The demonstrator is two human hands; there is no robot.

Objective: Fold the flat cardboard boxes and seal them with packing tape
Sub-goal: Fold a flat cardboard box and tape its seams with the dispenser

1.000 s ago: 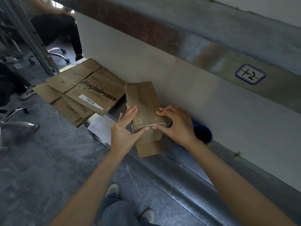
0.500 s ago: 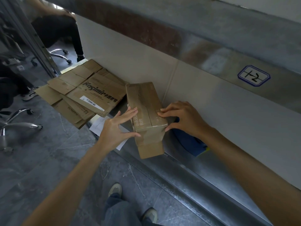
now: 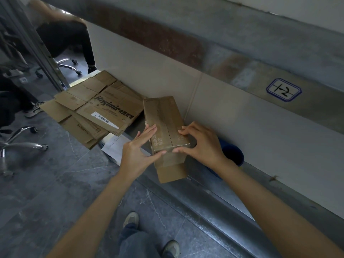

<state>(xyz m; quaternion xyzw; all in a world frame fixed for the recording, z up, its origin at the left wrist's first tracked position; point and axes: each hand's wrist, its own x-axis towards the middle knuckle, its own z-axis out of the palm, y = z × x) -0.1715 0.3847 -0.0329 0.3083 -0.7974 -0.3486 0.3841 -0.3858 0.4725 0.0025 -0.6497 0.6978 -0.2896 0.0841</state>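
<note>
Head camera shows your stack of flat cardboard boxes lying left of the folded box, which stands on the ledge against the white wall. Half a second ago your left hand was spread and off the box; now both hands bracket its near end, right hand too, fingertips pressing the taped seam down, thumbs nearly meeting. You look to be finishing this seal; the blue tape roll sits just right of the box

An office floor where I work: rolling chair bases on grey stone tiles at left, flattened cardboard boxes stacked along a white partition bearing a hand-numbered label.
</note>
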